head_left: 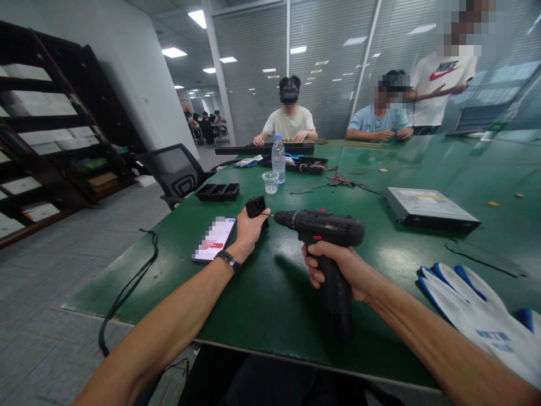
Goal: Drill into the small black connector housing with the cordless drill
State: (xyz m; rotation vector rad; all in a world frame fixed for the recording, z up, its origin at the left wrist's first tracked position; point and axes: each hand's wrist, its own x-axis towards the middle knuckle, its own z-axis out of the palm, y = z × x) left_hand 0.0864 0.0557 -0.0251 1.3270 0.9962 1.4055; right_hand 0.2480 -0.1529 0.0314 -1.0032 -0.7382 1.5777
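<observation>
My left hand [249,230] is closed around a small black plastic part [256,206], held above the green table. In my right hand [333,262] is a black cordless drill [325,225], gripped by its handle with the chuck pointing left. The drill's thin bit reaches the black part close to my left thumb; whether it sits in a screw is too small to tell. A phone [214,239] with a lit screen lies just left of my left wrist. Beyond that hand are a black compartment tray [218,192] and a clear plastic cup [270,182].
A water bottle [278,160] stands behind the cup. To the right lie a silver disc drive [431,210] and white-blue gloves [477,316]. Wires [344,180] and a black tray of parts [310,164] are farther back. A black strap [135,276] hangs over the left edge. Several people sit or stand across the table.
</observation>
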